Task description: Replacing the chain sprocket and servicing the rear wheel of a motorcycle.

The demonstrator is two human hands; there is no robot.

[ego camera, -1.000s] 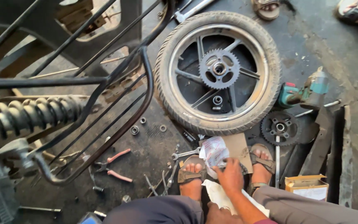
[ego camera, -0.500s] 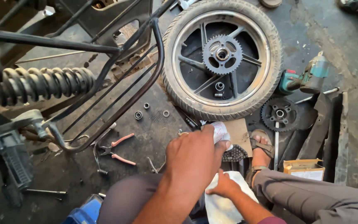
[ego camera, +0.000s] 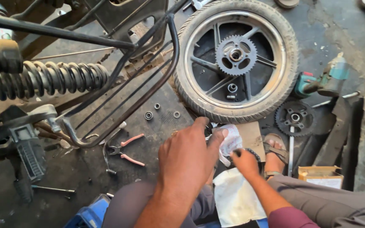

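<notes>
Hands meet low in the middle, above the person's knees. Left hand [ego camera: 189, 156] pinches the edge of a crumpled clear plastic bag [ego camera: 230, 142] between thumb and fingers. Right hand [ego camera: 245, 162] is closed on a dark toothed sprocket [ego camera: 254, 154] just beside it. Farther off lies a motorcycle wheel [ego camera: 236, 59]; at left, red-handled pliers [ego camera: 125, 150] on the floor.

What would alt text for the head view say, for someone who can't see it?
Seen from above, a left hand and right hand handle a clear bag over a greasy floor. A wheel with sprocket lies ahead, pliers to the left.
</notes>
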